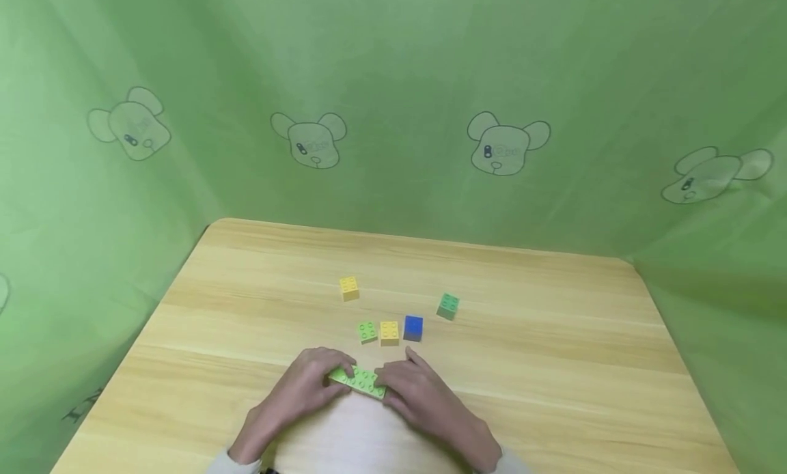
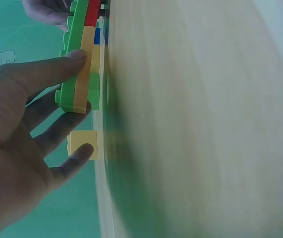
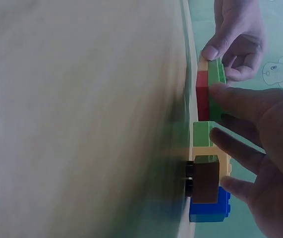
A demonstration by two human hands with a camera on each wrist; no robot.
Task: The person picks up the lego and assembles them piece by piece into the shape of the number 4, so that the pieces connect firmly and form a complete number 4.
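Note:
Both hands hold a long light-green toy building brick [image 1: 363, 382], studs up, close over the table. Under it are joined a yellow-orange brick [image 2: 84, 69] and a red brick [image 3: 202, 96], side by side. My left hand [image 1: 316, 378] pinches the left end, its thumb against the yellow-orange brick in the left wrist view. At the other end my right hand [image 1: 421, 392] grips with thumb and fingers, over the red brick. Just beyond the hands lie a small light-green brick [image 1: 367, 332], a yellow brick [image 1: 389, 333] and a blue brick [image 1: 413, 328].
Farther back on the wooden table [image 1: 553, 358] sit another yellow brick [image 1: 349, 288] and a darker green brick [image 1: 448, 306]. A brown block [image 3: 205, 181] with black parts shows near the right hand. A green curtain [image 1: 399, 201] surrounds the table's back and sides.

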